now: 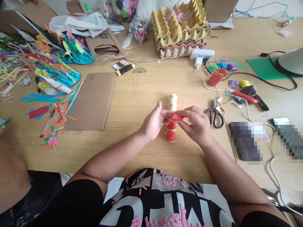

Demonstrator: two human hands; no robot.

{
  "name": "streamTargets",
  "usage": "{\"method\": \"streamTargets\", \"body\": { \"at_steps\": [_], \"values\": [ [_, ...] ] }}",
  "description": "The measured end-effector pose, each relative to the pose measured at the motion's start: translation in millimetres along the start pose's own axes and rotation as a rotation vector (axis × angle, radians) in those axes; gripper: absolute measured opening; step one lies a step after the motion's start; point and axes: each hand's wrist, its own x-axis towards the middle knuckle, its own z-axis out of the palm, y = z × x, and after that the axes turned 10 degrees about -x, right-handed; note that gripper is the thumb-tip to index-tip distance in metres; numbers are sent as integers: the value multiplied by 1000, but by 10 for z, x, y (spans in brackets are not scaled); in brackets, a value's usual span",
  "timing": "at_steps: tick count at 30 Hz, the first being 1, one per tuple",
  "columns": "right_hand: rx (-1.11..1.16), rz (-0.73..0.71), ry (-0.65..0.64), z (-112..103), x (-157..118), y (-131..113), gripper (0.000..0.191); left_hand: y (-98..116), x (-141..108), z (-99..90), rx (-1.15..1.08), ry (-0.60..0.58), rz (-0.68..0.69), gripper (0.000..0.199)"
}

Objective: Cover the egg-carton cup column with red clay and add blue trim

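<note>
A piece of red clay [177,117] is pinched between the fingertips of my left hand [155,123] and my right hand [196,124]. Beneath them on the wooden table lies an upright row of egg-carton cups [172,101]. The far cups are plain cream, while the two nearest me carry red tops [170,136]. My fingers hide the middle of the row. My left thumb points up, away from its other fingers.
Black-handled scissors [215,115] lie right of my right hand, with a red cup [216,77] behind. Cardboard [91,101] and paper strips are at left. Stacked egg trays [181,31] stand at the back. Another person's arm [11,176] shows at far left.
</note>
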Motion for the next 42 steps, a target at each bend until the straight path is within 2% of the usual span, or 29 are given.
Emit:
{"method": "streamTargets", "body": {
  "at_steps": [3,6,10,16,19,21,23,27,28,32,35,38,42],
  "values": [
    [126,130,-48,-7,14,-33,21,-2,-31,10,20,1,30,109],
    [205,220,-29,9,19,-62,23,15,-81,37,85,3,80,102],
    [264,325,-10,54,8,-89,27,53,-113,75,161,83,126,97],
    [451,617,61,170,-31,-122,42,0,-9,42,-44,134,-80,103],
    [448,686,72,187,-44,-99,47,-13,9,33,-80,152,-95,99],
    [382,620,39,168,-46,-78,48,-6,0,39,-68,144,-81,99],
    [259,486,-10,133,-44,-63,49,0,-14,42,-47,106,-77,102],
    [1,248,-39,72,-34,-44,22,-15,-41,27,33,30,-54,106],
    [-48,207,-39,63,-33,-36,20,-19,-48,24,64,22,-35,104],
    [-244,97,-86,42,-36,-4,30,13,-98,63,181,33,70,90],
    [-277,105,-136,46,-47,-10,30,64,-139,115,244,39,186,82],
    [-86,278,-137,73,-48,-13,27,65,-136,104,270,38,203,79],
    [415,710,-50,98,0,72,34,-6,-43,0,106,185,93,83]
  ]
}}
